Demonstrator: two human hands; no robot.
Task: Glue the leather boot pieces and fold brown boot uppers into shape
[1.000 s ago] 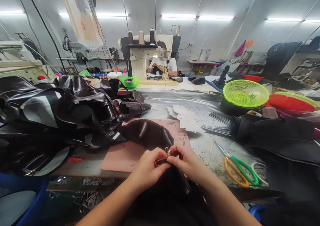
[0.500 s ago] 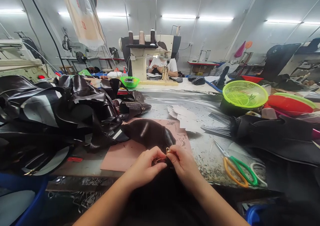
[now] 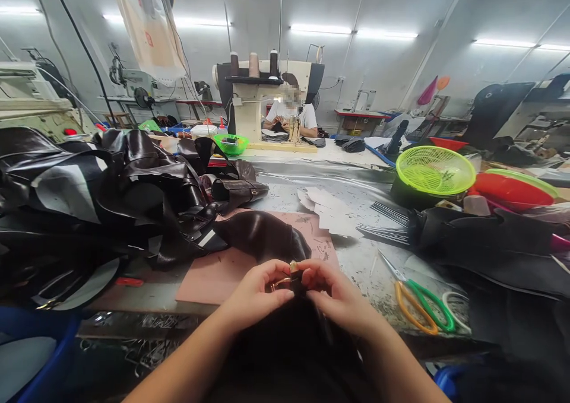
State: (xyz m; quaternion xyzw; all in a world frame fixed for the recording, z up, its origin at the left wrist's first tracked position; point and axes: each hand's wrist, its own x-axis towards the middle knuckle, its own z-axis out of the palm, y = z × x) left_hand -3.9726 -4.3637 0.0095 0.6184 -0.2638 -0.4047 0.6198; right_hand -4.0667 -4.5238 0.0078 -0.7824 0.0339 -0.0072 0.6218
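Note:
Close in front of me, a small gold-coloured buckle (image 3: pixel 280 282) is pinched between the thumb and fingers of my left hand (image 3: pixel 260 290). A dark strap end (image 3: pixel 297 277) passes at the buckle, and my right hand (image 3: pixel 341 293) is closed on it, thumb below and index finger above. The right fingertips partly cover it. A glossy dark brown leather piece (image 3: pixel 262 237) lies just beyond my hands on a pink board (image 3: pixel 202 281). Whether it joins the strap is hidden. Black material fills the space below my wrists.
Left, a heap of dark leather pieces (image 3: pixel 146 183) covers the table. To the right lie scissors with orange and green handles (image 3: pixel 418 302), dark material (image 3: pixel 485 237) and a green basket (image 3: pixel 436 171). Across the table a co-worker (image 3: pixel 307 115) sits behind a sewing machine (image 3: pixel 247 109).
My right fingers have shifted from pinching beside the metal to curling over the strap end. The buckle in my left hand now shows more clearly. The view has moved slightly.

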